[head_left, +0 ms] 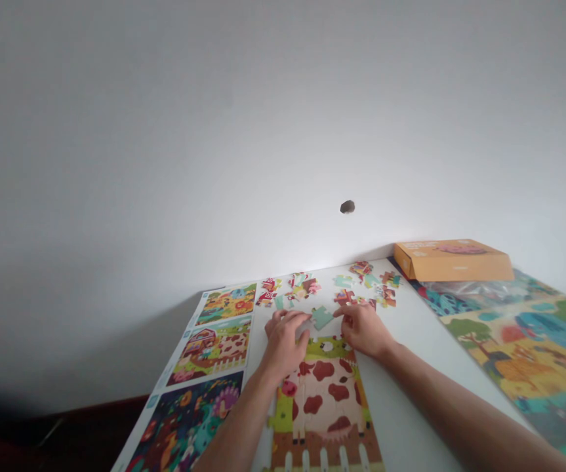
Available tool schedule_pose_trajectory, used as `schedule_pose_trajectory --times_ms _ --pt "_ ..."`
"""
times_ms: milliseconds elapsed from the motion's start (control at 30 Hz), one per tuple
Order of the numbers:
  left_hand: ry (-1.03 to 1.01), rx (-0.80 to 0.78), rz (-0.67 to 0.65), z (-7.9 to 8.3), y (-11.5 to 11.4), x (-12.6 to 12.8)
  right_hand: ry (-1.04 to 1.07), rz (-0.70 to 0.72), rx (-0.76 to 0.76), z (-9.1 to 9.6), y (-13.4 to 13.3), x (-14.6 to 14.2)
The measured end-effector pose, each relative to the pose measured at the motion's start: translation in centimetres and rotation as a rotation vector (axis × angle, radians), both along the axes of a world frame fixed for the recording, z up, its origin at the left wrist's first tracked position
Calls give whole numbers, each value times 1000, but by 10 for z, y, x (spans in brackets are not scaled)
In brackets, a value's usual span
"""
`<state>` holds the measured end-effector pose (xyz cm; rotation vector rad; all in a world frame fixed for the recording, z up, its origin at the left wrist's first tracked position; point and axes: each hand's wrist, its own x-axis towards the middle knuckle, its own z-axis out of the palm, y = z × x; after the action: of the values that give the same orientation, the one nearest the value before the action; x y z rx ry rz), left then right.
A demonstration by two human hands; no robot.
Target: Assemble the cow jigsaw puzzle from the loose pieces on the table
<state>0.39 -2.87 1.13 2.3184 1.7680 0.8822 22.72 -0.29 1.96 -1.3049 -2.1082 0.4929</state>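
Both hands at a teal puzzle piece, above the part-built cow puzzle.

Nearest: cow puzzle [323, 400] on the white table [410, 419], picture sheet [214, 347] just to its left. Left hand [284, 337] and right hand [364, 328] rest past the puzzle's top edge, fingers loosely bent, tips meeting the teal piece [321, 317] from either side; pinched or only pressed, cannot tell. Beyond: loose pieces [368, 283]. Far right: orange box [452, 261], lid print too blurred to read.
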Motion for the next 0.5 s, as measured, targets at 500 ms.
schedule_pose_trajectory --times_ms 500 --pt "-30 46 -84 4 -1 0 -209 -9 62 -3 3 0"
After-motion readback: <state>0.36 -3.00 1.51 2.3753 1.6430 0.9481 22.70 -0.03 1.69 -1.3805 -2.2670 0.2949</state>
